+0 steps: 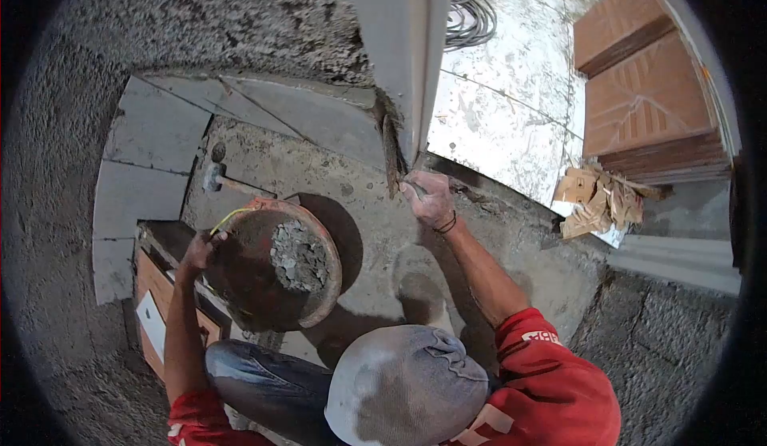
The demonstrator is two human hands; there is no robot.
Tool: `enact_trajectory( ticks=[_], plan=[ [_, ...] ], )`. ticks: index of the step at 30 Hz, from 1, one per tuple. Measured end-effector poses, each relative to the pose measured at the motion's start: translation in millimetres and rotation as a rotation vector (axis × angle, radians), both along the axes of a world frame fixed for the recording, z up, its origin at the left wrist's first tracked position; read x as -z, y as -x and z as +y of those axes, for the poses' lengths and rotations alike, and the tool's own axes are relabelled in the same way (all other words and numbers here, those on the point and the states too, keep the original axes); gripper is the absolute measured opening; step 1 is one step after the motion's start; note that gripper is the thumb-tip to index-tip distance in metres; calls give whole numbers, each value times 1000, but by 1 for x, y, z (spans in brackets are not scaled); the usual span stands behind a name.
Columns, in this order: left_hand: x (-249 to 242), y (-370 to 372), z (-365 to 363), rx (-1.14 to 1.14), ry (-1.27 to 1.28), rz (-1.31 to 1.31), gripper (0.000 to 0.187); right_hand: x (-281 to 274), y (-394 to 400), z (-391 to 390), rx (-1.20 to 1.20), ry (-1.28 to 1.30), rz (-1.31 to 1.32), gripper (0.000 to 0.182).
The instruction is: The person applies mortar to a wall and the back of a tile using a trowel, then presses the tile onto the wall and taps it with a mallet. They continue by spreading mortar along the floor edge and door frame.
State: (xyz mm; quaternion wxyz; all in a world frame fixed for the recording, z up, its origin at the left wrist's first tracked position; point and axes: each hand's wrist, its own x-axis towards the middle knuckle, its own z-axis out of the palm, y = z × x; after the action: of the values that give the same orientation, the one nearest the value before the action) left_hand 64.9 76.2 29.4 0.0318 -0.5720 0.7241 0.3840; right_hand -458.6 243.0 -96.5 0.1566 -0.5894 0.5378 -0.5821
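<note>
A round rubber mortar basin (329, 246) stands on the rough floor, with a lump of grey crumbly mortar (297, 256) inside. My left hand (201, 252) is closed at the basin's left rim, where a yellow cord-like strip (232, 217) runs along the edge. My right hand (430, 198) is closed low beside the white door frame (406, 62), at a narrow rough gap (390, 146) next to the wall tiles. A small grey end shows at its fingers; what it belongs to is hidden. Behind the basin lies a hammer (214, 177) with a wooden handle.
Grey tiles (144, 194) line the wall base at left. A box-like wooden piece (156, 318) lies near my left arm. Beyond the doorway are coiled cable (473, 21), stacked brown panels (645, 86) and torn cardboard (595, 198). My head covering and knee fill the front.
</note>
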Motion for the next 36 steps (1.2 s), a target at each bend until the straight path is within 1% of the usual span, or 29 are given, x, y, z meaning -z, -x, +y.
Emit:
enact_trajectory(
  ticks=[1, 3, 4, 5, 6, 7, 8, 9, 11, 12, 13, 15, 16, 17, 18, 19, 21, 23, 24, 25, 27, 28, 30, 31, 33, 34, 35, 36],
  plan=[
    [11, -8, 1, -16, -4, 10, 55, -6, -4, -1, 24, -4, -23, 23],
    [20, -11, 4, -71, 139, 90, 56, -5, -4, 0, 36, -9, -37, 26],
    [20, -12, -7, -107, -22, -53, 60, 2, -3, 1, 10, -19, 5, 28],
    [17, -8, -7, -116, -25, -47, 60, 2, -1, 3, -13, -29, 45, 30],
    [13, -6, -6, -123, -81, 7, 60, 3, 0, 6, -20, -31, 51, 30],
    [10, -2, -3, -127, -136, 60, 61, 4, 1, 10, -120, 29, 90, 30],
    [46, -32, -11, -177, -71, 132, 58, 3, 1, 14, -220, 89, 128, 30],
    [35, -24, -8, -181, -74, 135, 58, -2, -3, 21, -224, 86, 131, 30],
    [12, -15, -8, -122, -105, -101, 60, -10, -13, 36, -209, -15, 213, 30],
    [18, -17, -11, -126, -109, -97, 60, -11, -16, 38, -202, -21, 151, 25],
    [22, -17, -13, -162, -134, -104, 60, -9, -17, 38, -206, -24, 155, 25],
    [18, -8, -8, -201, -162, -107, 60, -4, -17, 38, -109, -19, 73, 19],
    [14, -5, -4, -122, -84, -32, 57, -1, -15, 38, -112, -22, 76, 19],
    [11, -4, -1, -46, -6, 42, 56, 0, -13, 38, -66, -31, 42, 18],
    [18, -9, -1, -54, -8, 46, 56, 2, -11, 37, -22, -40, 7, 17],
    [26, -14, -4, -87, 5, 19, 56, 3, -8, 37, -32, -43, 11, 17],
    [44, -31, -12, -130, 13, -1, 57, 7, 0, 38, 27, -35, 60, 23],
    [56, -44, -21, -135, -41, -83, 58, 19, 3, 38, 36, -21, 75, 25],
    [41, -31, -16, -158, -43, -131, 59, 24, 3, 37, 54, -3, 82, 27],
    [37, -28, -12, -163, -44, -127, 59, 28, 3, 36, 49, -4, 86, 27],
    [37, -26, -8, -115, 60, -20, 59, 33, 1, 34, 66, -27, 39, 29],
    [35, -25, -7, -111, 56, -18, 59, 37, 1, 32, 70, -31, 41, 29],
    [30, -23, -3, -170, -15, 105, 58, 44, 0, 23, 110, -137, 92, 25],
    [30, -21, -3, -157, -18, 103, 58, 45, -3, 18, 123, -140, 89, 25],
    [27, -19, -3, -11, 132, 60, 57, 40, -14, 6, 124, -94, 31, 25],
    [26, -13, 0, -99, 86, 76, 57, 42, -21, 2, 167, -142, 53, 26],
    [28, -16, -7, -86, 85, 73, 57, 44, -26, 1, 179, -143, 49, 26],
    [29, -24, -16, -94, -45, -49, 49, 45, -32, -1, 199, -140, 55, 26]
  ],
)
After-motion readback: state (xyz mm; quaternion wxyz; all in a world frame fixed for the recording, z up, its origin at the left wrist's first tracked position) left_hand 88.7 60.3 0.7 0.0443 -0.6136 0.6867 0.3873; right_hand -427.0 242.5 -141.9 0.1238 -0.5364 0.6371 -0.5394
